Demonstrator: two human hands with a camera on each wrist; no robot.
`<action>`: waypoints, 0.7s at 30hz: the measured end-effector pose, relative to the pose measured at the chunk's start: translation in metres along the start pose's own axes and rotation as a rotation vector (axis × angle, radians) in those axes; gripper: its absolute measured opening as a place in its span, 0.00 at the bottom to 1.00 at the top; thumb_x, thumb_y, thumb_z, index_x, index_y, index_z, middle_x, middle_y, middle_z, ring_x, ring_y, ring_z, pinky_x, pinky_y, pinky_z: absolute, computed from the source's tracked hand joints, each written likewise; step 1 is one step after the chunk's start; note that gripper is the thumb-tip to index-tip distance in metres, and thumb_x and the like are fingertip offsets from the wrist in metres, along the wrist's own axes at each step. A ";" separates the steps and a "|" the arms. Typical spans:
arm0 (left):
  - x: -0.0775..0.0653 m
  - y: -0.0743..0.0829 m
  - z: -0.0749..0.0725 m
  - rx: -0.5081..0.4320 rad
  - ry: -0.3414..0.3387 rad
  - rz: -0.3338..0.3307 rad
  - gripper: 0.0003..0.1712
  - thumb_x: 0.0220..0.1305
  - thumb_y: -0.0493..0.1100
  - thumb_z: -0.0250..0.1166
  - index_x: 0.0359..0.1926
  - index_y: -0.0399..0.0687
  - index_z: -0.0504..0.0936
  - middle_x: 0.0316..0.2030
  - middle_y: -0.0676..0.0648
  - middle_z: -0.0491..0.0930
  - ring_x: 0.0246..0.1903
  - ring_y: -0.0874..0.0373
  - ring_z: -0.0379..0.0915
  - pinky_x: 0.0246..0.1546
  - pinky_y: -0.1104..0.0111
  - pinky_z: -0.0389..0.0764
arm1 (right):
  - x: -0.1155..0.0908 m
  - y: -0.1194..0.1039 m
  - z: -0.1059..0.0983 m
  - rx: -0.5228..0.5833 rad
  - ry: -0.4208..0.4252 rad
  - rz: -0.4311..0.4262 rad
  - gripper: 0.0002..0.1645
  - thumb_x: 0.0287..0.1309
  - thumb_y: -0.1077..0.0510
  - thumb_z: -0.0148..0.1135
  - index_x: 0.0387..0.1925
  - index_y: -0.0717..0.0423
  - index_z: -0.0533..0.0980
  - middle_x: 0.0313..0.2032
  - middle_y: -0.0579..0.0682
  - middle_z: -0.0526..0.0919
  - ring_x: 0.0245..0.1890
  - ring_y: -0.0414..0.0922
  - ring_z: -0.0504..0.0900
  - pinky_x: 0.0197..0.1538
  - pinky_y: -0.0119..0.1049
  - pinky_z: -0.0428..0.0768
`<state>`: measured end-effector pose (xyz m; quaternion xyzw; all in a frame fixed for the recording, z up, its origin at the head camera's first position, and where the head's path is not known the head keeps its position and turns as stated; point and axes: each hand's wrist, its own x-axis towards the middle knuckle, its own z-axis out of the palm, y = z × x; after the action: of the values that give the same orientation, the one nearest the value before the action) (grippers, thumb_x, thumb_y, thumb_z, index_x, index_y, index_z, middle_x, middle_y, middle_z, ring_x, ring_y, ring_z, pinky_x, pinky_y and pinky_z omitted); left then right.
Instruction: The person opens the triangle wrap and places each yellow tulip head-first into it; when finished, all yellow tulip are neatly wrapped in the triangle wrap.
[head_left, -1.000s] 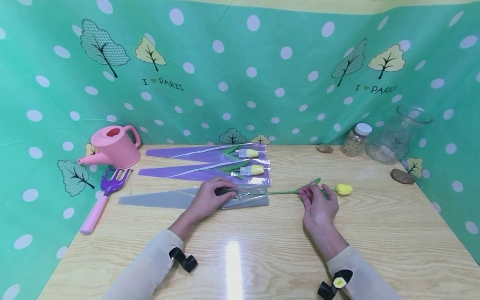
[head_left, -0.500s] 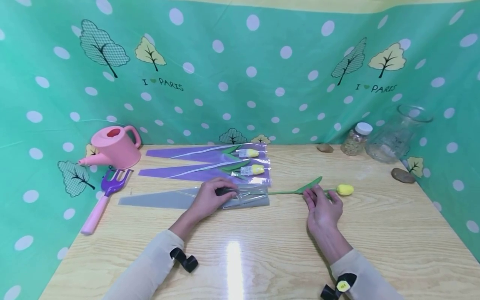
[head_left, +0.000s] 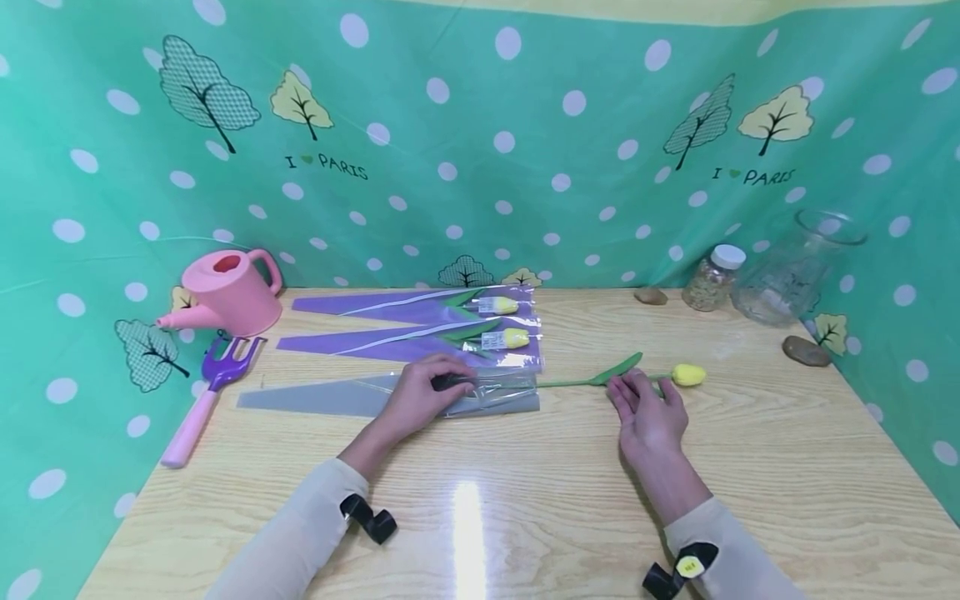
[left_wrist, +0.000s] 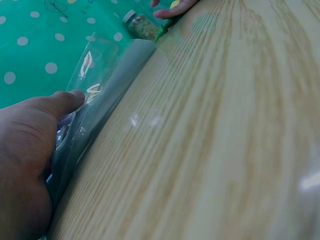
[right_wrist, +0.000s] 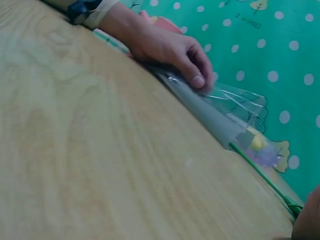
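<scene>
A yellow artificial tulip (head_left: 688,375) lies level over the table, its green stem (head_left: 558,383) running left into the mouth of a grey wrapping sleeve (head_left: 315,400) with a clear front. My right hand (head_left: 652,421) pinches the tulip by its stem and leaf, just short of the bloom. One green leaf (head_left: 621,367) sticks out above those fingers. My left hand (head_left: 420,396) holds the sleeve near its wide end; in the left wrist view the thumb lies on the clear film (left_wrist: 90,75). The stem's lower end is hard to make out inside the sleeve.
Two purple sleeves (head_left: 360,343) with yellow tulips lie behind the grey one. A pink watering can (head_left: 236,292) and a purple-and-pink hand fork (head_left: 206,408) are at left. At back right stand a pebble jar (head_left: 708,283) and a glass vase (head_left: 772,292), near two stones (head_left: 805,351).
My right hand has shifted slightly right along the tulip, and more of the leaf shows above the fingers. The left hand and the sleeve have stayed in place.
</scene>
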<state>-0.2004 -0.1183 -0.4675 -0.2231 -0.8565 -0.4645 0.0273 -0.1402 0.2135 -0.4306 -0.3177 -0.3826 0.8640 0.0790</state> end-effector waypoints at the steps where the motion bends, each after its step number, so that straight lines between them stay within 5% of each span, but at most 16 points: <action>1: 0.000 0.000 0.000 0.001 0.000 0.000 0.11 0.61 0.44 0.76 0.46 0.58 0.91 0.49 0.54 0.88 0.57 0.52 0.81 0.63 0.54 0.78 | 0.000 -0.003 0.000 -0.006 0.003 0.021 0.36 0.72 0.61 0.60 0.75 0.50 0.58 0.40 0.47 0.81 0.42 0.41 0.84 0.56 0.30 0.85; 4: 0.000 0.000 0.000 0.000 -0.003 -0.005 0.11 0.61 0.44 0.76 0.46 0.58 0.91 0.49 0.53 0.88 0.57 0.52 0.81 0.63 0.54 0.78 | 0.002 -0.010 0.002 -0.056 0.021 0.079 0.07 0.73 0.57 0.61 0.46 0.53 0.73 0.31 0.44 0.77 0.35 0.39 0.80 0.46 0.29 0.84; 5: 0.000 0.000 0.000 -0.001 -0.004 -0.006 0.11 0.62 0.44 0.76 0.46 0.58 0.91 0.49 0.53 0.88 0.57 0.52 0.81 0.63 0.54 0.78 | 0.002 -0.011 0.003 -0.075 0.031 0.094 0.08 0.72 0.55 0.62 0.38 0.52 0.72 0.29 0.44 0.74 0.33 0.39 0.78 0.42 0.29 0.83; 13: 0.000 0.000 0.000 0.005 -0.010 -0.018 0.12 0.61 0.45 0.76 0.46 0.58 0.91 0.50 0.53 0.88 0.58 0.50 0.80 0.63 0.52 0.78 | 0.003 -0.013 0.011 -0.196 0.070 0.103 0.06 0.73 0.53 0.62 0.45 0.48 0.74 0.24 0.41 0.70 0.26 0.36 0.73 0.33 0.28 0.76; 21: -0.001 0.000 0.000 0.006 -0.013 -0.019 0.11 0.62 0.45 0.76 0.47 0.58 0.91 0.51 0.53 0.87 0.58 0.50 0.80 0.63 0.51 0.78 | 0.005 -0.009 0.021 -0.136 0.011 0.122 0.06 0.74 0.55 0.60 0.44 0.48 0.70 0.29 0.40 0.72 0.28 0.36 0.73 0.34 0.28 0.77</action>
<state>-0.1998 -0.1188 -0.4675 -0.2177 -0.8603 -0.4607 0.0179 -0.1579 0.2093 -0.4162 -0.3499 -0.4200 0.8373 0.0065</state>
